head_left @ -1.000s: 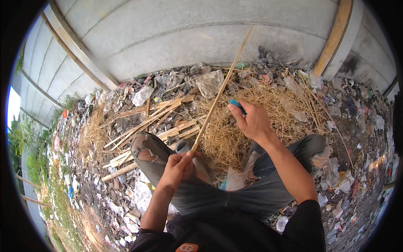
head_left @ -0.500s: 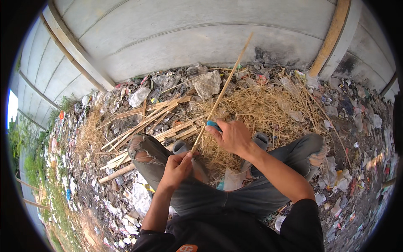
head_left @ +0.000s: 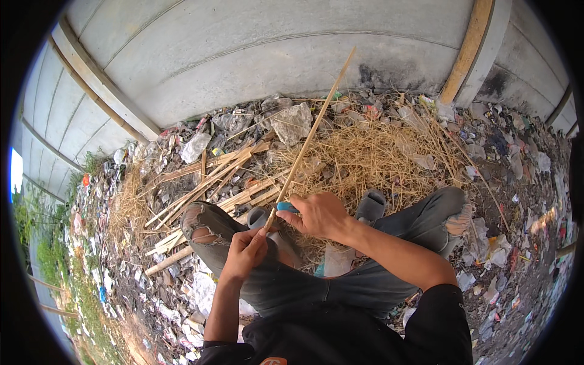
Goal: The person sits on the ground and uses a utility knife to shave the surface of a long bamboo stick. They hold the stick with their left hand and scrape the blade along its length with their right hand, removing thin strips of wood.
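A long, thin bamboo strip (head_left: 314, 129) slants up and away from between my knees toward the wall. My left hand (head_left: 244, 254) pinches its near end, fingers closed. Just above that, my right hand (head_left: 322, 216) is closed around a small blue object (head_left: 287, 207), which meets the strip's right side. Most of the blue object is hidden in the fingers, so its kind does not show. Split bamboo pieces (head_left: 207, 188) lie in a loose pile ahead and to the left. Fine straw-coloured shavings (head_left: 371, 155) are heaped beyond my right hand.
A grey panel wall (head_left: 261, 67) rises ahead, with a bamboo post (head_left: 467, 55) against it. A rough stone chunk (head_left: 292, 123) lies near its foot. Plastic scraps and litter (head_left: 204, 292) cover the ground. My bent knees flank the work, with a grey sandal (head_left: 370, 205) beyond them.
My right hand and the blue object have slid down the strip toward my left hand. My left hand has shifted slightly left and down, and the strip has moved with it.
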Demonstrator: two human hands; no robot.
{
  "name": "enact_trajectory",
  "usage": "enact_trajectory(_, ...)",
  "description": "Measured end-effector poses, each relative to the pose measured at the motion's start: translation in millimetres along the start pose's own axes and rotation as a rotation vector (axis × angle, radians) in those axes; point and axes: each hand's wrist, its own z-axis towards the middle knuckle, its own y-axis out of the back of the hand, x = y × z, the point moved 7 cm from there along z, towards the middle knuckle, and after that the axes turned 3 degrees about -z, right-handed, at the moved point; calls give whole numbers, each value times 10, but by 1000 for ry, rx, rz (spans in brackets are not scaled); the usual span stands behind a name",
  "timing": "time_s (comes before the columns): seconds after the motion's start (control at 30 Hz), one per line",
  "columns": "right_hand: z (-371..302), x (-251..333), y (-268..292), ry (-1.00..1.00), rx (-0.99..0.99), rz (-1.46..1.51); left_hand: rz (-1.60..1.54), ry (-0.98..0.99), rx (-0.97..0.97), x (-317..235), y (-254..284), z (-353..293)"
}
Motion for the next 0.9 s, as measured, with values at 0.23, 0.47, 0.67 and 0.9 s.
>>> enact_trajectory(0.23,169,-362,96,-151,-9,54,74,-53,24,38,80,35)
enact_trajectory(0.47,234,-762,133,-207,-16,6,128,-20,-29,80,212,-106)
enact_trajectory(0.67,23,-239,-158,-105,49,-59,142,5,5,132,199,-63)
enact_trajectory(0.9,338,-1105,77,-178,34,-104,156,10,12,127,300,-199)
